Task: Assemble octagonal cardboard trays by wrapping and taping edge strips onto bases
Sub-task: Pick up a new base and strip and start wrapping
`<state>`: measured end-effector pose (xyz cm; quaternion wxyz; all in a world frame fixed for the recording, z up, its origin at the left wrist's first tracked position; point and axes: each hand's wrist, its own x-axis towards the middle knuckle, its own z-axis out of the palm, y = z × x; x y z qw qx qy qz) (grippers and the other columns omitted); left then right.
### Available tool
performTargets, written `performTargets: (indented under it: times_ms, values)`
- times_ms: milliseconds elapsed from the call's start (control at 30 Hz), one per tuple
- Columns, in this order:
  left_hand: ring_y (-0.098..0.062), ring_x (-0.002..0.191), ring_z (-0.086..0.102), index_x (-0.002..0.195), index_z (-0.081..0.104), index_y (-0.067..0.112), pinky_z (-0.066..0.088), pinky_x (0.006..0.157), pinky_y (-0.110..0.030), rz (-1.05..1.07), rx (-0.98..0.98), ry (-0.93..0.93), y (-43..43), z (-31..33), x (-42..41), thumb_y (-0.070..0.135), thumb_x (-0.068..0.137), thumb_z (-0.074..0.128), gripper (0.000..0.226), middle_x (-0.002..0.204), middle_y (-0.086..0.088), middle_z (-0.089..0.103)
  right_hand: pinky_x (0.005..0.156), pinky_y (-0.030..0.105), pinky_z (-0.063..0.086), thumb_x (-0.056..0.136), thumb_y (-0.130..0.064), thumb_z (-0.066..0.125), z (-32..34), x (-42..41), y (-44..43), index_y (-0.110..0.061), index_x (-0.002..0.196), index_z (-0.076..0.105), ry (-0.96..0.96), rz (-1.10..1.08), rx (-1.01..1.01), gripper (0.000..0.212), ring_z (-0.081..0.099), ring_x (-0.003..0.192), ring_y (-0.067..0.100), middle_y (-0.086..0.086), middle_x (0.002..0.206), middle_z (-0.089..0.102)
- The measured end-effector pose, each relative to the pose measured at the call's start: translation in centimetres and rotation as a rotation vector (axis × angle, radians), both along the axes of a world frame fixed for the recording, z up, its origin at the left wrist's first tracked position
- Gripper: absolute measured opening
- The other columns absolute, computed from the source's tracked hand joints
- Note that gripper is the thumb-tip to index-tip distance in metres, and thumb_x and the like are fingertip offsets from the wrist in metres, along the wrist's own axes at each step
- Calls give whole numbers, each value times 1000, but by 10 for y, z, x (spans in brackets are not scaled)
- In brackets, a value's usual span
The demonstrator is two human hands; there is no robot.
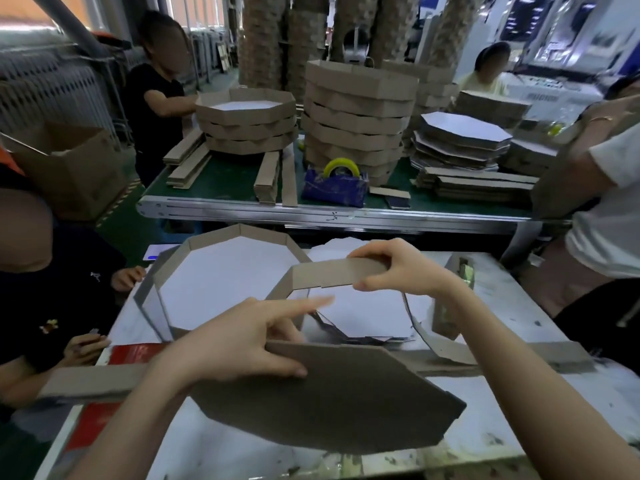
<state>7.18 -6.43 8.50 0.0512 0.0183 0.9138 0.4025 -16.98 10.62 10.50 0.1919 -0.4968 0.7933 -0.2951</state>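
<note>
Lower centre of frame: left hand (239, 344) holds the grey octagonal base (329, 400) by its upper left edge. The thumb lies on the near face and the fingers (311, 303) reach behind, with the index nearly straight. The base is tilted up, off the table (505, 403).

Centre right: right hand (398, 268) pinches one end of the edge strip (329, 273), thumb under and fingers curled over the top. The strip is pre-creased into panels. It bends down at the left, and another length loops down along the right, below the wrist. It does not look seated on the base yet.

Handling, as a judgement:
- Both pieces are light, dry, matte cardboard, so slipping is unlikely.
- The base is stiff and flat, and a one-hand edge grip is enough. Hold it beside the side being wrapped, not at a corner, which would crush.
- The strip hinges at the scores and probably springs open. Grip mid-panel close to a crease and press each panel flat against a base side.
- Pulling hard could kink a panel or tear a score.

Elsewhere:
- A finished tray (239, 233) with a white inside sits at centre left.
- A stack of white sheets (367, 306) lies behind the base.
- Loose strips (93, 379) lie across the table.
- A tape dispenser (336, 188) sits on the far table, well apart from both hands.
</note>
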Motion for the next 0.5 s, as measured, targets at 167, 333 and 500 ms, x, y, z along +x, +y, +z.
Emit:
performTargets:
  times_ms: [167, 333, 500]
  values:
    - [9, 98, 63, 133, -25, 67, 47, 76, -3, 123, 149, 80, 8, -6, -19, 43, 71, 83, 126, 125, 40, 49, 74, 15, 50, 72, -36, 82, 32, -3, 32, -39, 112, 69, -81, -27, -161, 42, 65, 91, 3, -18, 99, 69]
    - [6, 97, 66, 131, -32, 64, 52, 79, -14, 218, 42, 184, 23, -3, -36, 46, 68, 84, 133, 153, 3, 38, 77, 16, 51, 71, -31, 86, 41, -26, 76, -42, 109, 72, -141, -59, -260, 42, 63, 94, 4, -18, 103, 68]
    - [0, 84, 66, 130, -33, 64, 52, 89, -29, 341, -77, 204, 33, 0, -51, 52, 67, 82, 132, 108, 12, 69, 79, 17, 52, 65, -35, 91, 25, -59, 128, -51, 105, 72, -232, -162, -153, 48, 64, 103, 6, -17, 108, 69]
